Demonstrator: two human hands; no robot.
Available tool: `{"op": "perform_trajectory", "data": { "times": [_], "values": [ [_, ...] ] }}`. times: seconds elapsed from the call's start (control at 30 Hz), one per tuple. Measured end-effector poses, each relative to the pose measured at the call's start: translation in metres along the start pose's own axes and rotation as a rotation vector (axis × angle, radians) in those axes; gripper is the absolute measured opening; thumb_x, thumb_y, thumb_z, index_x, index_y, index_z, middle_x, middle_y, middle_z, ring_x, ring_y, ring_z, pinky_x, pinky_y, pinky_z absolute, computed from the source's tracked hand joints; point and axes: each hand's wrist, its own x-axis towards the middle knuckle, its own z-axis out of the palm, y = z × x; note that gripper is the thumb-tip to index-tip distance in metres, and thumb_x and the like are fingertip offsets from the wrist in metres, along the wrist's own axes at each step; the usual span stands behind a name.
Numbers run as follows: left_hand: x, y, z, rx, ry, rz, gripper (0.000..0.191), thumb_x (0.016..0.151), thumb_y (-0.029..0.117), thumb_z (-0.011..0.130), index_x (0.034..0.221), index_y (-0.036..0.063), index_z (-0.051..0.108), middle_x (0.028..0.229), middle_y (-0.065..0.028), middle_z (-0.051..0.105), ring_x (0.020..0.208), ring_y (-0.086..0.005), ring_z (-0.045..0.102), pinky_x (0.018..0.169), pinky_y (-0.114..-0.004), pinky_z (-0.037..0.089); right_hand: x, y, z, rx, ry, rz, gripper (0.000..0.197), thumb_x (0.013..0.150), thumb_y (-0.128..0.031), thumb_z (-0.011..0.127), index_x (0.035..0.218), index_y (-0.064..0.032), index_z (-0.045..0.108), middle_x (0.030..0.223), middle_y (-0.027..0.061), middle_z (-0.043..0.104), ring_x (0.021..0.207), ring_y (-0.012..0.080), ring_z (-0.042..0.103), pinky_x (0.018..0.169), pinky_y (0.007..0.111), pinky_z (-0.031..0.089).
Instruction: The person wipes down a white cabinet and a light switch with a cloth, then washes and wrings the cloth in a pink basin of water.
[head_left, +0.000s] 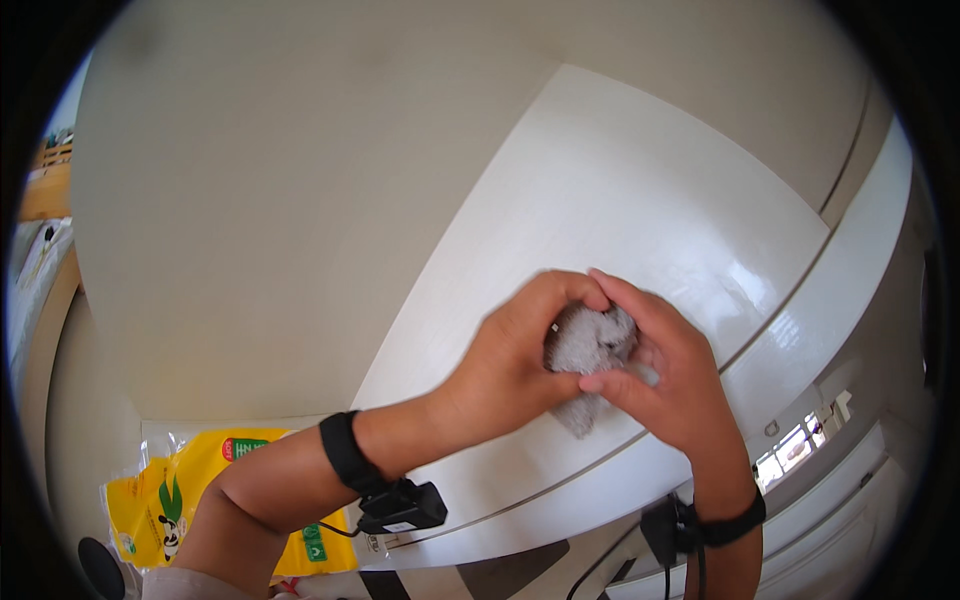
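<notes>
A grey, fuzzy, cloth-like bundle (589, 341) is gathered between my two hands, with a loose end hanging below the thumbs. My left hand (517, 349) curls around its left side, thumb below and fingers over the top. From the right, my right hand (671, 360) closes on the same bundle, and its thumb and fingertips meet those of the left. Fingers cover part of the bundle, so its full shape is hidden. Beneath the hands is a glossy white tabletop (622, 187).
A yellow plastic package (154, 487) with a panda picture and writing lies at the lower left, partly behind my left forearm. Black strapped devices with cables sit on the left wrist (401, 506) and right wrist (664, 529). A pale wall (285, 210) borders the table.
</notes>
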Motion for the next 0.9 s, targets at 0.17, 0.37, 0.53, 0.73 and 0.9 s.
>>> {"op": "perform_trajectory", "data": {
  "times": [0.17, 0.37, 0.53, 0.73, 0.9],
  "values": [
    [-0.042, 0.011, 0.003, 0.181, -0.164, 0.113, 0.083, 0.079, 0.004, 0.075, 0.148, 0.0111, 0.031, 0.148, -0.0143, 0.03, 0.132, -0.0329, 0.037, 0.103, -0.041, 0.041, -0.015, -0.034, 0.005, -0.269, 0.22, 0.436, 0.043, 0.077, 0.004, 0.064, 0.119, -0.003, 0.056, 0.116, 0.0156, 0.063, 0.101, 0.0283, 0.062, 0.082, 0.037, 0.051],
    [-0.102, -0.011, -0.015, 0.281, -0.19, -0.294, 0.074, 0.084, 0.0, 0.062, 0.149, 0.0144, 0.029, 0.143, -0.0195, 0.034, 0.129, -0.0374, 0.042, 0.102, -0.038, 0.043, -0.01, -0.012, 0.014, -1.139, 0.064, -0.073, 0.04, 0.067, 0.003, 0.06, 0.107, -0.0007, 0.056, 0.11, 0.0155, 0.065, 0.099, 0.0343, 0.057, 0.084, 0.046, 0.047],
    [-0.102, -0.017, -0.024, 0.306, -0.199, -0.262, 0.071, 0.085, 0.0, 0.059, 0.148, 0.0131, 0.029, 0.14, -0.0211, 0.039, 0.128, -0.0382, 0.043, 0.102, -0.039, 0.043, 0.005, 0.013, 0.028, -1.014, 0.083, -0.124, 0.037, 0.072, 0.004, 0.057, 0.11, 0.0025, 0.054, 0.099, 0.0167, 0.066, 0.1, 0.0362, 0.056, 0.085, 0.046, 0.046],
    [-0.088, -0.05, -0.028, 0.317, -0.187, -0.303, 0.073, 0.083, -0.002, 0.062, 0.147, 0.0096, 0.029, 0.15, -0.0162, 0.034, 0.137, -0.0358, 0.036, 0.112, -0.04, 0.034, 0.049, 0.023, 0.028, -0.911, 0.036, -0.088, 0.039, 0.072, 0.007, 0.056, 0.111, 0.0007, 0.055, 0.09, 0.0196, 0.062, 0.095, 0.0381, 0.057, 0.083, 0.046, 0.047],
    [-0.106, -0.066, -0.038, 0.206, -0.128, -0.404, 0.068, 0.087, -0.004, 0.057, 0.146, 0.0095, 0.029, 0.147, -0.0133, 0.038, 0.13, -0.0299, 0.045, 0.107, -0.037, 0.039, 0.093, 0.036, 0.057, -0.866, -0.005, 0.012, 0.033, 0.074, 0.009, 0.054, 0.105, -0.0007, 0.056, 0.089, 0.0187, 0.062, 0.093, 0.0354, 0.058, 0.081, 0.043, 0.048]
  ]
}}
